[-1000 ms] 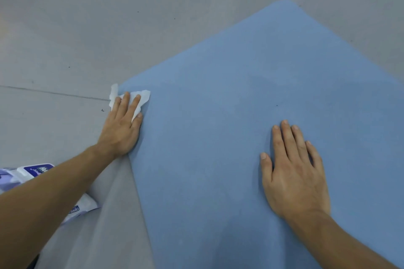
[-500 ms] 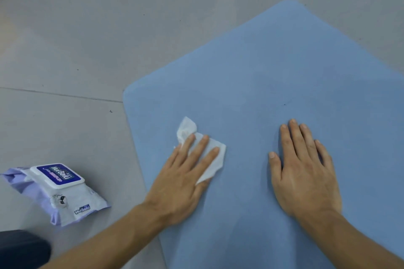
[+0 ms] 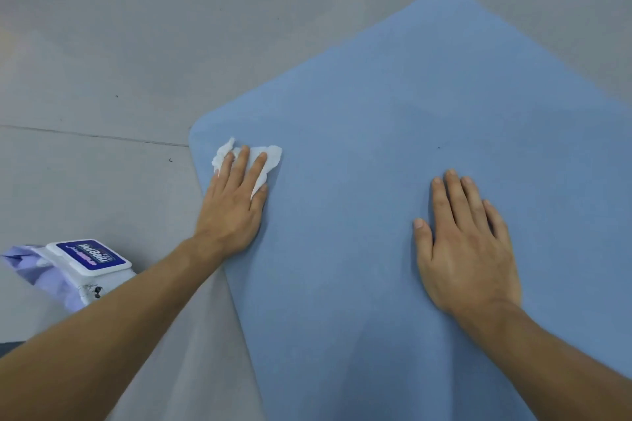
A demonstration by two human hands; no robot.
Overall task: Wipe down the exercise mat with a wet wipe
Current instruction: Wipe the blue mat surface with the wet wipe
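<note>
A blue exercise mat [image 3: 393, 133] lies on the grey floor and fills the right half of the view. A crumpled white wet wipe [image 3: 268, 155] sits near the mat's left corner. My left hand [image 3: 232, 205] presses flat on the wipe with straight fingers, which hide most of it. My right hand [image 3: 465, 243] rests flat on the mat to the right, fingers straight and holding nothing.
A white and purple pack of wet wipes [image 3: 82, 267] with a blue label lies on the grey floor [image 3: 119, 44] at the lower left, partly behind my left forearm. A floor seam runs left of the mat's corner.
My left hand slid the wipe from the mat's middle back up and left toward the corner. My right hand stayed flat in place.
</note>
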